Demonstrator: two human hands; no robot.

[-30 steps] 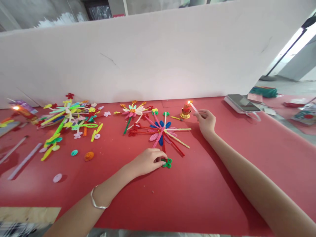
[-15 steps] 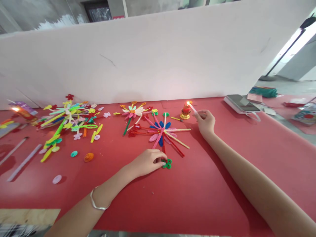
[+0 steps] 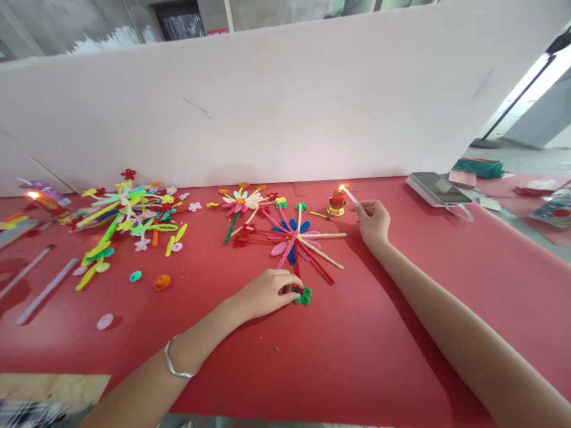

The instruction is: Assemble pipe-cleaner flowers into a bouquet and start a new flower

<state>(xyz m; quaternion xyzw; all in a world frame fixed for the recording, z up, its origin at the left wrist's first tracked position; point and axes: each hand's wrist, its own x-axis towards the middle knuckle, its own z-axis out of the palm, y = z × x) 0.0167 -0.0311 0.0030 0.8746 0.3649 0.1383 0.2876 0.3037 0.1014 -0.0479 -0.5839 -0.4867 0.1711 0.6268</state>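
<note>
My right hand (image 3: 373, 221) pinches a thin pale stick (image 3: 351, 195) and holds its tip in the flame of a small red candle (image 3: 336, 197) on a gold base. On the red table (image 3: 339, 345), my left hand (image 3: 267, 291) rests with its fingers closed on a small green pipe-cleaner flower (image 3: 304, 295). Just behind that hand lies a pink and blue pipe-cleaner flower (image 3: 294, 241) with long stems. A white and pink flower (image 3: 241, 202) lies further back.
A heap of coloured pipe-cleaner flowers (image 3: 127, 217) covers the left of the table, with loose coils (image 3: 161, 282) nearby. A second lit candle (image 3: 33, 196) stands far left. A white board (image 3: 267, 101) walls the back. A phone on a box (image 3: 437, 187) sits at right.
</note>
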